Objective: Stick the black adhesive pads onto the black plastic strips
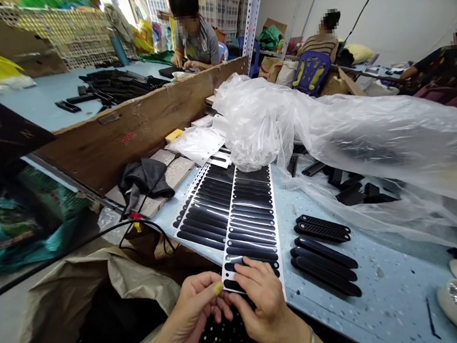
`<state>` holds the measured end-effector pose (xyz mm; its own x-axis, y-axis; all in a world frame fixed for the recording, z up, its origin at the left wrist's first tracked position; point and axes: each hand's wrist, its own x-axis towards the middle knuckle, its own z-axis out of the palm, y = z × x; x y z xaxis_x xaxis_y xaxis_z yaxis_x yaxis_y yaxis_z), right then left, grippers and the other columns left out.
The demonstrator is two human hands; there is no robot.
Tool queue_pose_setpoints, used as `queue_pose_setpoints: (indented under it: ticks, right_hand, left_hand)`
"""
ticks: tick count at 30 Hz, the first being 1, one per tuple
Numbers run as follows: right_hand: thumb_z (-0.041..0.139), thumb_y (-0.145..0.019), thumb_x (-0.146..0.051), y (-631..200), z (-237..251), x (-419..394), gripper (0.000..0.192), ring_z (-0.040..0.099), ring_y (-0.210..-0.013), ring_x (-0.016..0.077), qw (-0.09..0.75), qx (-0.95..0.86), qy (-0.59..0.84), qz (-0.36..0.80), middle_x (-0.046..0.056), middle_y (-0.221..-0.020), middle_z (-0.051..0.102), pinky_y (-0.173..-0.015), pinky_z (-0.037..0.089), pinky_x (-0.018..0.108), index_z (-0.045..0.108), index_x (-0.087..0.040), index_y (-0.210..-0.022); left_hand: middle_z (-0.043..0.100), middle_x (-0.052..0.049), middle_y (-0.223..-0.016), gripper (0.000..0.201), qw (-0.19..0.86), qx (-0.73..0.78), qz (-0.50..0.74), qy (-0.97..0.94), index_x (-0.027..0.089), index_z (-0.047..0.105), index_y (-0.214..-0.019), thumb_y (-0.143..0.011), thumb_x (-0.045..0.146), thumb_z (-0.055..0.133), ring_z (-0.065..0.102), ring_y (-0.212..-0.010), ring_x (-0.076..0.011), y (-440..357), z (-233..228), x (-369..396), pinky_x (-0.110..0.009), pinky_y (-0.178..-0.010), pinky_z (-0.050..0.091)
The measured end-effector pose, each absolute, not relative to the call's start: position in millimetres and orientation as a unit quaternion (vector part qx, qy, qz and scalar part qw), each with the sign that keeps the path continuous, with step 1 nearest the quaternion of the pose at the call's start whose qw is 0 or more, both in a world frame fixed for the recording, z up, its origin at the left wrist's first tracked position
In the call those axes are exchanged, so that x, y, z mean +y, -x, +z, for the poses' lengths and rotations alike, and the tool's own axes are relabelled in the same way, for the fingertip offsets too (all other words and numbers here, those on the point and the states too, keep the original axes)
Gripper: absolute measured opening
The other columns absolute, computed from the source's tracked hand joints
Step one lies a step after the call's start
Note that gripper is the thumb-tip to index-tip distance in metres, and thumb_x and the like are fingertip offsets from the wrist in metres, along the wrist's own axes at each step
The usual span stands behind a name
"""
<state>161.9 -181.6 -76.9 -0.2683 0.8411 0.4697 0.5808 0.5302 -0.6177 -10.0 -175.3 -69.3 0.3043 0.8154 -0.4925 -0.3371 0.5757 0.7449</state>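
Lower centre of the frame: both hands meet at the near end of a white backing sheet (253,217) carrying rows of black oval strips.

Left hand (196,304): fingers curled narrow, thumb with a yellow-painted nail pressed toward the sheet's bottom corner. Whether it pinches a strip or only the sheet edge, cannot tell.

Right hand (260,298): fingers bent, tips resting on the lowest strips of the sheet, thumb tucked under the edge. Grip narrow, closed on the sheet's near end.

The sheet runs from the hands up toward mid-frame, lying on the pale blue worktop (386,296) and overhanging its near edge. A second sheet of strips (204,211) lies just beside it on the left.

Right of the sheet, five loose black bars (325,254) lie side by side on the worktop.

Upper right: a large crumpled clear plastic bag (329,129) covers more black parts.
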Motion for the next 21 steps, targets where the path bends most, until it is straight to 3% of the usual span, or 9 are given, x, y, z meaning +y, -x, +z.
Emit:
queue_pose_setpoints:
  ticks: [4,10,16,21]
  right_hand:
    - [0.066,-0.081,-0.017,-160,-82,-181,0.023,0.064,-0.104,0.0304,0.439,-0.742,0.466,0.199,0.009,-0.101,0.074,-0.088,0.051,0.048,0.072,-0.021,-0.103]
    - [0.064,-0.086,-0.022,-164,-75,-174,0.014,0.069,-0.098,0.0254,0.477,-0.66,0.457,0.357,0.006,-0.094,0.077,-0.092,0.051,0.044,0.076,-0.024,-0.094]
    - [0.05,-0.096,-0.026,-173,-56,-166,0.033,0.069,-0.083,0.0199,0.446,-0.626,0.428,0.475,0.001,-0.066,0.07,-0.097,0.048,0.039,0.072,-0.023,-0.071]
    - [0.051,-0.095,-0.033,-167,-65,-170,0.031,0.068,-0.089,0.0217,0.46,-0.592,0.476,0.46,0.006,-0.085,0.073,-0.086,0.052,0.034,0.072,-0.02,-0.077]
  left_hand:
    - [0.069,-0.007,-0.059,0.03,0.757,0.455,0.379,-0.277,0.01,0.07,-0.072,-0.075,0.039,0.077,0.063,-0.048,-0.013,5,-68,-171,-0.016,-0.043,0.04]
    - [0.066,-0.005,-0.055,0.028,0.741,0.446,0.384,-0.325,0.011,0.071,-0.072,-0.077,0.038,0.075,0.061,-0.046,-0.0132,-9,-62,-163,-0.019,-0.044,0.041]
    - [0.065,-0.005,-0.061,0.031,0.741,0.432,0.388,-0.336,0.011,0.069,-0.069,-0.08,0.04,0.073,0.062,-0.049,-0.0133,-18,-60,-159,-0.02,-0.047,0.043]
    - [0.067,-0.006,-0.062,0.031,0.738,0.436,0.386,-0.341,0.011,0.069,-0.068,-0.079,0.041,0.073,0.063,-0.05,-0.0145,-17,-57,-158,-0.021,-0.048,0.043]
